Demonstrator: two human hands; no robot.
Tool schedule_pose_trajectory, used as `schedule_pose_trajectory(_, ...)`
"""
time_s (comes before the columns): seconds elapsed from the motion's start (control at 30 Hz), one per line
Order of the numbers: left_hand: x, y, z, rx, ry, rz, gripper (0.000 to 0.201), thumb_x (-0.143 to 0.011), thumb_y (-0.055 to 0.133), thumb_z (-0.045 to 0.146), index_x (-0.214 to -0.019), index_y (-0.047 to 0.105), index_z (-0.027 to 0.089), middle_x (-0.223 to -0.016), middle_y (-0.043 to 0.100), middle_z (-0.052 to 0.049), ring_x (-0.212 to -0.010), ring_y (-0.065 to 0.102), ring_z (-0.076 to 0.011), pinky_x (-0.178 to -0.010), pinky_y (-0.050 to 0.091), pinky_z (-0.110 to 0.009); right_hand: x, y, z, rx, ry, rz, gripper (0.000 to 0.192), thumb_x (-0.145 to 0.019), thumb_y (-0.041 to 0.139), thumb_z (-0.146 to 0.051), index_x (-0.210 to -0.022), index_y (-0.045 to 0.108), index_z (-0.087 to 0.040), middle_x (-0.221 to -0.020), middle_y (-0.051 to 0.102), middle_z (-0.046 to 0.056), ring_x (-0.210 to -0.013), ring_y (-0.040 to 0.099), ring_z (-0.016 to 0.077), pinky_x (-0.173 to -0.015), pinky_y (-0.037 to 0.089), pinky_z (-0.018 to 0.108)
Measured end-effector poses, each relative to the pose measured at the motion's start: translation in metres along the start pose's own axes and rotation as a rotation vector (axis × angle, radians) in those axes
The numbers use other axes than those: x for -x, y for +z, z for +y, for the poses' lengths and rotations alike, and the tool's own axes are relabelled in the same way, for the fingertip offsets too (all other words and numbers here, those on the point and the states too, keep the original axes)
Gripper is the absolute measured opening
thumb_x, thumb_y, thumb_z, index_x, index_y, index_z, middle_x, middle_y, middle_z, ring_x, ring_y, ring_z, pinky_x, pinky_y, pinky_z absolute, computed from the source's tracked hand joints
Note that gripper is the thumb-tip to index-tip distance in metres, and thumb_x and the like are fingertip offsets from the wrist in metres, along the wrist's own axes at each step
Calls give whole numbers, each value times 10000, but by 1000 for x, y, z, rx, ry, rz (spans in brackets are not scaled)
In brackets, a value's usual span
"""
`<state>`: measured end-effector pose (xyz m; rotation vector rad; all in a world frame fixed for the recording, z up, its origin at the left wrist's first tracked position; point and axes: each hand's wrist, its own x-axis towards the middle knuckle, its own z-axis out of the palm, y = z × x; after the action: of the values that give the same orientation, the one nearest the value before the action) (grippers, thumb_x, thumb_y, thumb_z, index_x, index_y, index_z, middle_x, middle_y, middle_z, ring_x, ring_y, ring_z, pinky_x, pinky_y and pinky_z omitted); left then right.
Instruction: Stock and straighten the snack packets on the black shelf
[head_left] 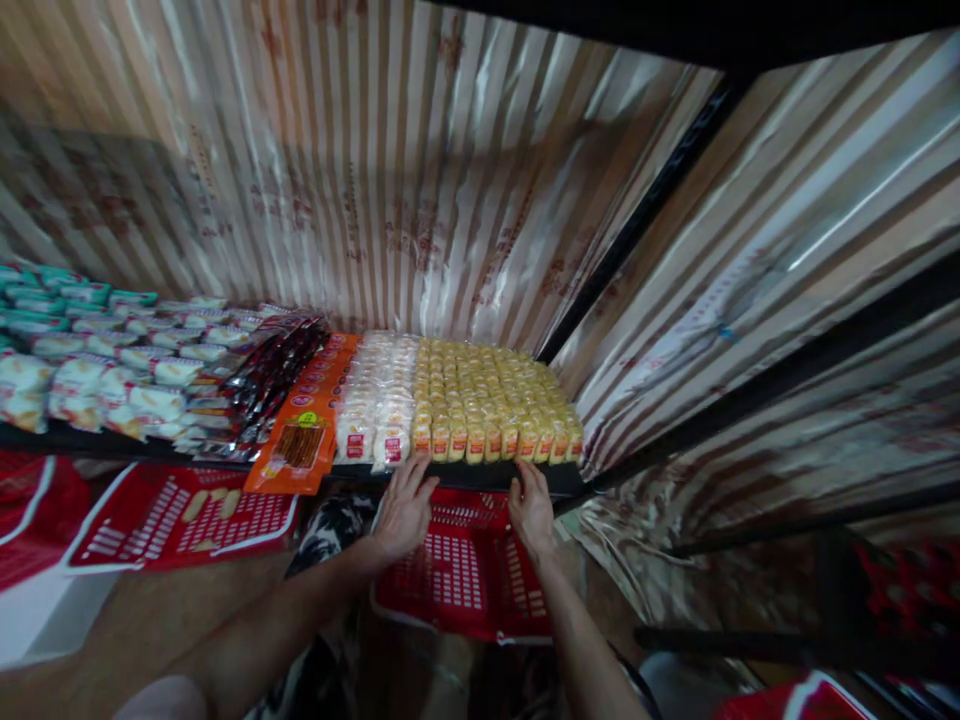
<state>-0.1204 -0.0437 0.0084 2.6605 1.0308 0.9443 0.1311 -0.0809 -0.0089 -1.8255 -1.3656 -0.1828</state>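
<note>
At the front edge of a dark shelf (465,478), both hands rest against a block of small yellow packets (491,400) stacked in tight rows. The left hand (405,505) lies with its fingers spread and loosely extended, fingertips touching the bottom of the front row near where the yellow packets meet a neighbouring stack of white packets (379,395). The right hand (531,510) is also open, fingers pointing up at the front row further right, touching or all but touching it; neither hand is closed around anything.

The yellow packets sit at the right end of the shelf, running from the front lip back to a striped foil wall (420,170). They look small, light and wrapped in glossy film, so they are probably slippery and a little soft, and a single one pulled out could loosen the rows beside it. The safest hold seems to be across the front face, pinching several packets at once by their flat sides, or pressing in from both ends of a row.

To the left of the white packets lie orange packs (304,440) hanging over the shelf edge, then dark red packs (274,375) and green-and-white bags (90,330). Below the hands stands a red plastic basket (461,580), and another red basket (176,515) lies further left on the floor.
</note>
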Motion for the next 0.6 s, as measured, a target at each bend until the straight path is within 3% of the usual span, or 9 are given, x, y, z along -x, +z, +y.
schedule_pose_trajectory(0.17, 27, -36, -37, -90, -162, 47, 461, -737, 443, 35, -1167, 571, 140, -1376, 411, -145, -1319, 298, -298, -1043, 351, -478, 41, 8, -51, -74, -44, -45, 381, -844, 365, -235, -1124, 609, -149, -1140, 573, 141, -1060, 552, 222, -939, 468, 422)
schedule_pose_trajectory(0.3, 37, -56, -46, -77, -266, 57, 420, -747, 440, 44, -1130, 591, 128, -1289, 468, -145, -1260, 377, -279, -1058, 354, -438, 71, 12, -91, -152, -91, -86, 376, -837, 372, -185, -1116, 623, -158, -1118, 608, 130, -1075, 562, 214, -948, 473, 419)
schedule_pose_trajectory(0.47, 42, -70, -51, 1, -423, 82, 403, -763, 441, 69, -1144, 572, 79, -1313, 436, -178, -1268, 372, -282, -1070, 344, -424, 88, 25, -133, -218, -128, -170, 408, -821, 370, -128, -1140, 623, -163, -1122, 629, 113, -1076, 582, 197, -968, 473, 393)
schedule_pose_trajectory(0.6, 52, -72, -59, 68, -463, 114, 398, -780, 423, 89, -1156, 553, 89, -1361, 406, -165, -1276, 368, -282, -1071, 338, -444, 85, 54, -163, -201, -169, -231, 488, -779, 371, -83, -1211, 586, -160, -1221, 586, 117, -1161, 532, 198, -1003, 446, 397)
